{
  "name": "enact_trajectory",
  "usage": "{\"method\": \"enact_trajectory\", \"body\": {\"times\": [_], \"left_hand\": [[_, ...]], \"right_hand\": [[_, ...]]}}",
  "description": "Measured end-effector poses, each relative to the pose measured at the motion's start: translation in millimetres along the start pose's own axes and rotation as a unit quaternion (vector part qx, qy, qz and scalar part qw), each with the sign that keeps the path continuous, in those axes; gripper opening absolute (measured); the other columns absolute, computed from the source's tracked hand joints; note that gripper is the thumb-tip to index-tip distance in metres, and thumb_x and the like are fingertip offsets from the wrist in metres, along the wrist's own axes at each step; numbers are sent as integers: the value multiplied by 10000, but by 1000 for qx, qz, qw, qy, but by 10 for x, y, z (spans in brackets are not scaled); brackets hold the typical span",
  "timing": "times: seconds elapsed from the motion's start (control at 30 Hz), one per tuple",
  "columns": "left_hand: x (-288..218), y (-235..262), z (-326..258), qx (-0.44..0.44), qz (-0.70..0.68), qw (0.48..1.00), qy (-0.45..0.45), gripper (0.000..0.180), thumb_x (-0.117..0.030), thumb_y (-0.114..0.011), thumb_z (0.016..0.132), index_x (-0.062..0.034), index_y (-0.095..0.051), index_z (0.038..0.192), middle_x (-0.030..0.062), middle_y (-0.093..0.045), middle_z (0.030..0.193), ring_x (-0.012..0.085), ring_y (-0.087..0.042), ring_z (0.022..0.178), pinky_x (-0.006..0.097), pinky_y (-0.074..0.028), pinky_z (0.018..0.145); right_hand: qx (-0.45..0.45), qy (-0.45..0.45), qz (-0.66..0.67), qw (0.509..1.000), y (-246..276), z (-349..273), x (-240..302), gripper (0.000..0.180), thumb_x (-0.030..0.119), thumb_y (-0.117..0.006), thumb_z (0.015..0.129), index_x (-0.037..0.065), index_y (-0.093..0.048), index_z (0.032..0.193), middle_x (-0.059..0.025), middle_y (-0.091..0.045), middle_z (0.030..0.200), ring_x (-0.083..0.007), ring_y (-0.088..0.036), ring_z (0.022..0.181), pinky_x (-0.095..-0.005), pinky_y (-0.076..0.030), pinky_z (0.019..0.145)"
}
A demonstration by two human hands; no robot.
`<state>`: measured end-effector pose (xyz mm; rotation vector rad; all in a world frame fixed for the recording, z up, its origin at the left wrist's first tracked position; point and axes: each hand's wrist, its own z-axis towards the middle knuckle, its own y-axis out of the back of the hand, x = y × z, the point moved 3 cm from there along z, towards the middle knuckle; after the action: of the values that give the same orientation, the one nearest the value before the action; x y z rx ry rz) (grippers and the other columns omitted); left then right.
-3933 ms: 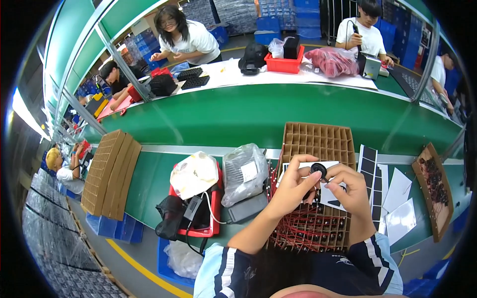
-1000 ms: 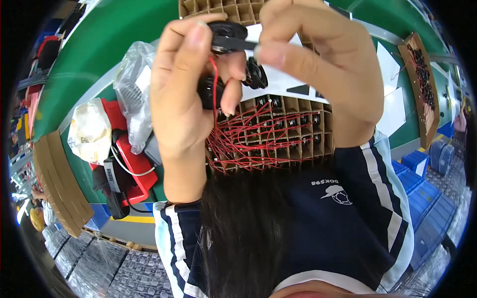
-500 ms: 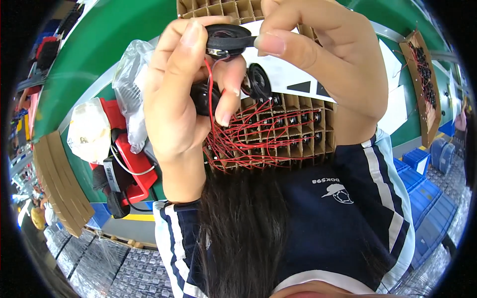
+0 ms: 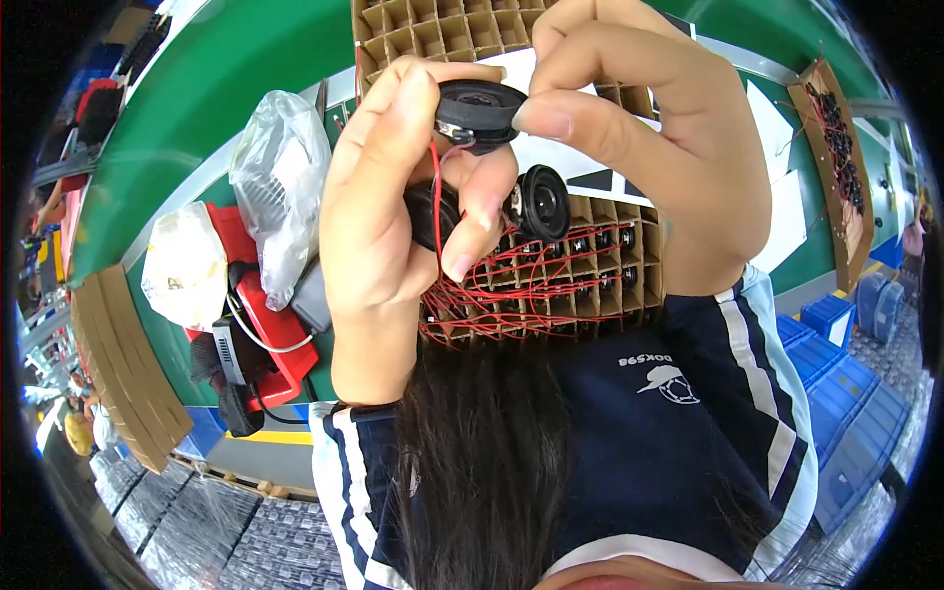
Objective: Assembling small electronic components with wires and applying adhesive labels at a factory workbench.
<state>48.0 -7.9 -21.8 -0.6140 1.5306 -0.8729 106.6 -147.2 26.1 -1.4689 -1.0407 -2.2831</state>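
Note:
My left hand (image 4: 379, 197) holds a small round black speaker (image 4: 480, 110) up between thumb and fingers, tilted so that its rim shows. A red wire hangs from its metal terminal. Two more black speakers, one of them with its cone showing (image 4: 544, 204), are tucked among the lower fingers of this hand. My right hand (image 4: 659, 128) is closed in a pinch, with its thumb tip at the right rim of the raised speaker. Below the hands is a cardboard divider box (image 4: 644, 258) holding several speakers with tangled red wires (image 4: 492, 295).
Another divider box (image 4: 472, 34) with bare cells stands at the far side. To the left are a clear plastic bag (image 4: 280, 187) and a red device (image 4: 280, 339) under a white bag. A cardboard tray of wired parts (image 4: 836, 167) lies at the right. Blue crates (image 4: 846, 413) stand behind it.
Both hands and the raised speaker have shifted slightly right and nearer. A black band stretched toward my right fingertips before; now that thumb sits against the rim. The lower speaker shows more of its cone.

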Motion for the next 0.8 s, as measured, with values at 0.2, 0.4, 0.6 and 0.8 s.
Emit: {"method": "enact_trajectory", "body": {"times": [0.2, 0.4, 0.6, 0.8], "left_hand": [[-45, 35, -47, 49, -10, 998, -29, 485, -375, -235, 932, 51, -397, 1097, 137, -460, 516, 109, -330, 266, 192, -294, 260], [-66, -23, 12, 41, 20, 998, -48, 386, -334, -340, 916, -3, -343, 1115, 162, -512, 614, 148, -403, 315, 218, -347, 301], [-203, 38, -6, -62, 168, 977, -112, 368, -312, -437, 877, -39, -361, 1112, 128, -565, 742, 123, -493, 512, 198, -365, 426], [-416, 14, -168, -186, 391, 817, -381, 285, 10, -573, 748, -22, -461, 1008, 56, -552, 782, 70, -447, 634, 198, -375, 585]], "right_hand": [[-94, 369, -5, 925, -38, 82, -221, 331, 264, -714, 680, 17, -568, 845, -78, -555, 804, -163, -528, 736, -264, -401, 671], [-74, 224, -123, 964, -149, -1, 32, 334, 125, -701, 601, 19, -623, 909, -106, -616, 883, -236, -580, 826, -296, -418, 745], [-113, 233, -143, 955, -185, 20, 142, 246, 165, -688, 635, 44, -648, 846, -75, -593, 763, -236, -530, 715, -317, -375, 677], [-153, 223, -228, 935, -135, -13, 210, 219, 148, -691, 642, 82, -637, 844, -19, -579, 790, -198, -513, 728, -323, -363, 697]]}}
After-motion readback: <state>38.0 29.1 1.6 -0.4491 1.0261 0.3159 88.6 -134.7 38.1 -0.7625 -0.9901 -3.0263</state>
